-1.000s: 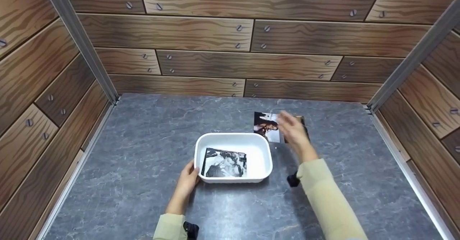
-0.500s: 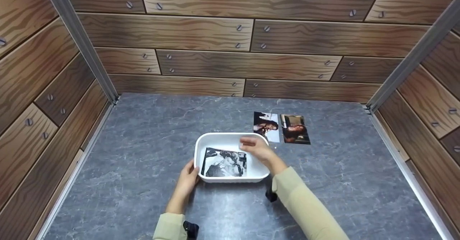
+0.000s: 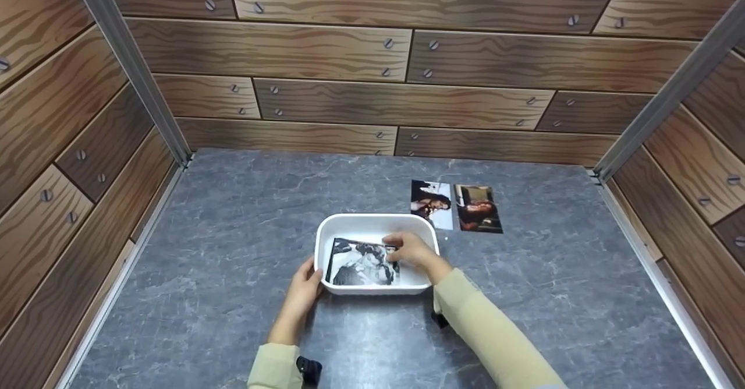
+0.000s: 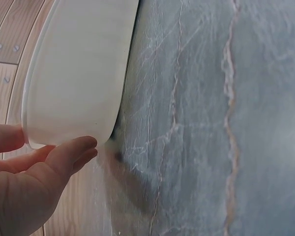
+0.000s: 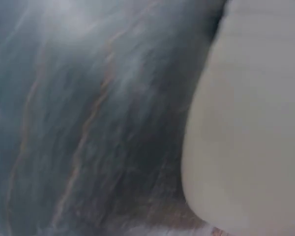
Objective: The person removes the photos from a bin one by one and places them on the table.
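A white plastic basin (image 3: 378, 219) sits on the grey table. Inside it, toward the left, a black-and-white photo (image 3: 362, 264) lies face up. My left hand (image 3: 304, 289) holds the basin's near left corner, thumb at the rim; in the left wrist view its fingers (image 4: 71, 152) lie against the outer wall (image 4: 78, 73). My right hand (image 3: 414, 251) reaches into the basin, its thumb and fingertips apart at the photo's right edge. The right wrist view shows only the outer wall (image 5: 246, 123) and table, with the hand hidden.
Two colour photos lie side by side behind the basin to the right: a left photo (image 3: 432, 202) partly hidden by the rim, and a right photo (image 3: 478, 209). Wood-patterned walls (image 3: 326, 101) enclose the grey tabletop (image 3: 244, 214) at the back and both sides.
My right hand has moved left from over the right colour photo into the basin, then down to the black-and-white photo's right edge. The left hand and basin have stayed in place.
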Tool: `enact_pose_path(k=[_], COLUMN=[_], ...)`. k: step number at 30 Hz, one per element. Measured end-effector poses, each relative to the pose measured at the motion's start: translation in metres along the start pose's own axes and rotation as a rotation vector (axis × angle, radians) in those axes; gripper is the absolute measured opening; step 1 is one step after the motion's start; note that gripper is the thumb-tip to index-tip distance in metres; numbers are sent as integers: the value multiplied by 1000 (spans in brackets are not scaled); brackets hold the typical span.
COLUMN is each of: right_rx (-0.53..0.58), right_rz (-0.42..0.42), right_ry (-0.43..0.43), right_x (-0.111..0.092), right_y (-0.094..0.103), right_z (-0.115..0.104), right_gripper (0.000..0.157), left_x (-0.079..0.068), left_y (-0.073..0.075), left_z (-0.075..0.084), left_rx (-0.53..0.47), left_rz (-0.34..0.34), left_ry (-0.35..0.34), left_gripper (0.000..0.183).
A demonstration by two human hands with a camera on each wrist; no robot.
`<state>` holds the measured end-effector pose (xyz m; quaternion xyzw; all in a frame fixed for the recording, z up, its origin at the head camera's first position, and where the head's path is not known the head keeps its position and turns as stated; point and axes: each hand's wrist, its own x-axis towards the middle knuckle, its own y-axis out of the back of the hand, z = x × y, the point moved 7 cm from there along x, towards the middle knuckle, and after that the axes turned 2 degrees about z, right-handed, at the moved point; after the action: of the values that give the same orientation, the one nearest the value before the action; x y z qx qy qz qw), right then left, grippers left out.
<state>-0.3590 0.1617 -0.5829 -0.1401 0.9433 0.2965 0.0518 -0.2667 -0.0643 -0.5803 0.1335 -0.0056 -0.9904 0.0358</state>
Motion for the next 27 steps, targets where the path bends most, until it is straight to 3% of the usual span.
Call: enact_pose_path(k=[10, 17, 27], right_rx=[-116, -112, -53], right_rz=[-20, -27, -31], right_ry=[7, -36, 2], right_x=[-3, -4, -2], right_y=[-3, 0, 3], right_z=[-4, -2, -4], right_gripper=[34, 28, 29], left_x=[-2, -2, 0], left_y=[1, 0, 0], left_z=[2, 1, 2], left_rx=[-10, -19, -47], left_rz=[-11, -33, -49], left_ry=[-38, -43, -28], left_gripper=[48, 48, 48])
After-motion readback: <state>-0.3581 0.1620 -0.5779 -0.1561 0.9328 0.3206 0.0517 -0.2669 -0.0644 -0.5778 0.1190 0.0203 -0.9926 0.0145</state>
